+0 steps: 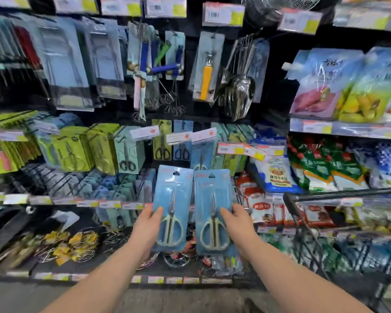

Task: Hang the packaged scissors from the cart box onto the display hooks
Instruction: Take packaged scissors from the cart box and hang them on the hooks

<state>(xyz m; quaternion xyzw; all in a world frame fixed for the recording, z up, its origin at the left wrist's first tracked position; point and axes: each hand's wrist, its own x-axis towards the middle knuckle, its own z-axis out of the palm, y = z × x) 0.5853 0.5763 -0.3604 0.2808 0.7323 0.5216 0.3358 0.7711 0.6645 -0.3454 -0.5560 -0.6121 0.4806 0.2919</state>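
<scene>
The left hand (pixel 147 224) grips one packaged pair of scissors (pixel 172 208) at its lower left edge, thumb laid across the front of the blue card, fingers hidden behind it. The right hand (pixel 234 222) grips a second packaged pair (pixel 212 213) at its lower right edge in the same manner, thumb on the front. Both cards stand upright, side by side, their inner edges just beside each other or slightly overlapping; which one cannot be told. Each card carries pale-handled scissors with blades pointing up and a hang hole at the top. Both forearms reach forward from the bottom of the view.

The two packs are held in front of the display, below a row of hooks already carrying scissors. Directly above the right-hand pack hangs a matching blue scissors card (pixel 201 154). To its left hang a green card with black-handled scissors (pixel 162 141) and a blue card with dark-handled scissors (pixel 182 143). White price tags (pixel 145 132) sit at the hook ends.

Higher up hang a yellow-handled tool (pixel 207 77) and a bundle of metal spoons (pixel 239 86). At the right, a dark cart handle (pixel 343 194) crosses in front of shelves of food packets (pixel 325 86). The box in the cart cannot be made out. The view is blurred.
</scene>
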